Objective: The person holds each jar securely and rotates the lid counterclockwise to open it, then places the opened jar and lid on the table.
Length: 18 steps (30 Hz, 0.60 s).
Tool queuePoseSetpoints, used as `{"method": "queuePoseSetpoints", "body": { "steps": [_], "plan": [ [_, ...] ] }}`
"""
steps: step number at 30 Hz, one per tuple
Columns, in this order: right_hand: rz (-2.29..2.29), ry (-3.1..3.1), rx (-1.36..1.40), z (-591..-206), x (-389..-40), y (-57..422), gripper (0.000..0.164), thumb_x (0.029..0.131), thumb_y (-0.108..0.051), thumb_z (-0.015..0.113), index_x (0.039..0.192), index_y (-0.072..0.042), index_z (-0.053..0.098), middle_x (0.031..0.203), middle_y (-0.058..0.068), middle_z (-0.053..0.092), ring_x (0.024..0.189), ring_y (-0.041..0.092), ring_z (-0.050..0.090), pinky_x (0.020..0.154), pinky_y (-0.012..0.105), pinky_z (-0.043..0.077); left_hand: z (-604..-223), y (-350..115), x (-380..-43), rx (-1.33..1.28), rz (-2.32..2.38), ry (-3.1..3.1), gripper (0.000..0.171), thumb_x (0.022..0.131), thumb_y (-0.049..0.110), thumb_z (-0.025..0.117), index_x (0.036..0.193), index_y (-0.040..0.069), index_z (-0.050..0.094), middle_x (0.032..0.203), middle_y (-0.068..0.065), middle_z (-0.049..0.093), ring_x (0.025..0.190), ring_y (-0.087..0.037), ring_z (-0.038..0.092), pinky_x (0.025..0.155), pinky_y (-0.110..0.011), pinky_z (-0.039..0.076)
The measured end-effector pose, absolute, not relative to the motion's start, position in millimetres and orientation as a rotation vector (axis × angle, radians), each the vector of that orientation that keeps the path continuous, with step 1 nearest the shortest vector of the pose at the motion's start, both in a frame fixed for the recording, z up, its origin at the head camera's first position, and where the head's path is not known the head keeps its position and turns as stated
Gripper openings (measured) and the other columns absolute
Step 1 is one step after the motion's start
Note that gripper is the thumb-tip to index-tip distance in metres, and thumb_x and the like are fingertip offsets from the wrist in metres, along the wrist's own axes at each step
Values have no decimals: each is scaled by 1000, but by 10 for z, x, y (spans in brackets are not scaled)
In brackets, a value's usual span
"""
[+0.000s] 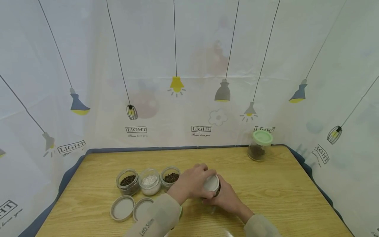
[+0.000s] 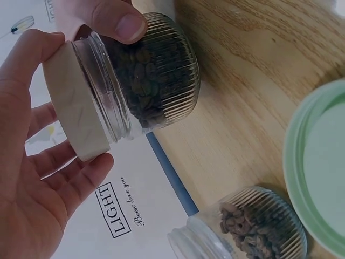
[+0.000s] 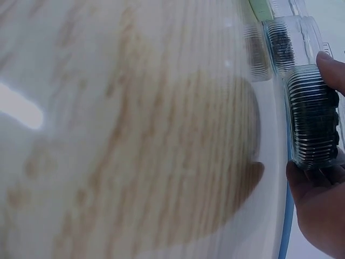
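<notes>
My left hand (image 1: 193, 182) grips the rim of a white round lid (image 2: 75, 102) with thumb and fingers, at the mouth of a ribbed glass jar (image 2: 161, 70). Dark bean-like pieces show inside that jar. My right hand (image 1: 228, 197) holds the glass body, its thumb lying along the side in the left wrist view. Below the lid the clear threaded neck shows; I cannot tell how tightly the lid sits. In the right wrist view the jar (image 3: 312, 118) lies between thumb and fingers, above the table.
Three lidless jars stand in a row on the left: dark pieces (image 1: 128, 187), white grains (image 1: 149, 187), brown pieces (image 1: 165, 177). Before them lie two pale lids (image 1: 122, 209) (image 1: 141, 208) and a green lid (image 2: 323, 162). A green-topped jar (image 1: 256, 152) stands at the back right.
</notes>
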State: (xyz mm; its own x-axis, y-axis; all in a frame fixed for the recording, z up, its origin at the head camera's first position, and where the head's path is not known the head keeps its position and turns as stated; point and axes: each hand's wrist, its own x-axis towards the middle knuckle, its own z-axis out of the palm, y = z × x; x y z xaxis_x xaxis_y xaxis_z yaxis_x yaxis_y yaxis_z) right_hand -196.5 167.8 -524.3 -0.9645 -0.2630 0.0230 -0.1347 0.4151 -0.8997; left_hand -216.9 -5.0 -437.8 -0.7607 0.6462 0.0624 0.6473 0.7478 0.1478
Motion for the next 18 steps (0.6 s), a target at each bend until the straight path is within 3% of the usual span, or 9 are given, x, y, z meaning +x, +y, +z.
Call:
{"method": "queuePoseSetpoints", "body": {
  "steps": [11, 18],
  "plan": [
    [-1632, 2498, -365, -5245, -1978, 1673, 92, 66, -30, 90, 142, -19, 38, 133, 4, 56, 120, 21, 56, 97, 38, 48, -4268, -49, -2192, -1106, -234, -2907, 63, 77, 57, 69, 133, 31, 55, 117, 0, 58, 94, -14, 53, 63, -25, 50],
    [-1647, 2493, -337, -5234, -1984, 1680, 104, 64, -28, 91, 148, -25, 30, 140, 0, 51, 125, 21, 53, 102, 42, 45, -4084, -52, -2192, -1129, -217, -2926, 63, 79, 57, 67, 135, 32, 53, 121, 0, 57, 98, -15, 53, 63, -25, 50]
  ]
}}
